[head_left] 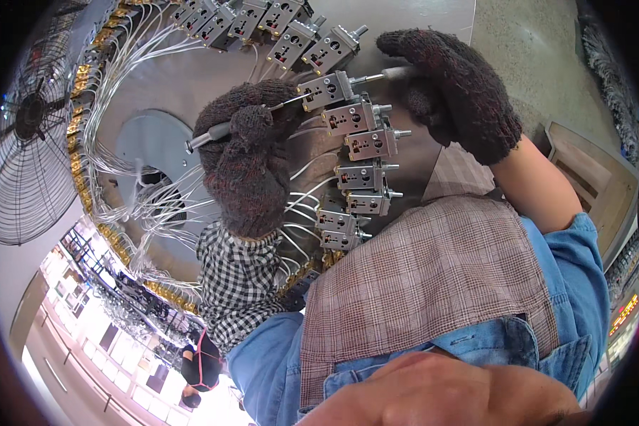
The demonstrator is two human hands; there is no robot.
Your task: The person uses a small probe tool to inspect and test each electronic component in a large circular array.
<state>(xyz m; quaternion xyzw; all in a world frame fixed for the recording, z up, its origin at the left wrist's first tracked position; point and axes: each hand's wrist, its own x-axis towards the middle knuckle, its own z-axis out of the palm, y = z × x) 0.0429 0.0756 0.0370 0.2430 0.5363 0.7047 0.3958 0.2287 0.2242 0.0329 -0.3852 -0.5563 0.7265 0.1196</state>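
My left hand [245, 167], in a dark knitted glove, is closed round a thin screwdriver [216, 133] with a grey handle and silver end. Its slim shaft reaches right, to the side of a small silver metal box device [324, 91]. My right hand [468, 99], gloved alike, grips a grey-handled driver [399, 72] whose metal shaft meets the stem of that same device. Glove fingers hide part of both tools. Below it, similar devices [362, 144] stand in a curved row with stems pointing right and white wires leaving on the left.
More devices [284, 18] continue the row at the far side. A grey round plate [153, 142] lies at the centre, with white wires [113, 92] bundled around it and brass-coloured parts [85, 128] along the rim. A caged fan [32, 142] stands left. Another person [202, 362] is in the background.
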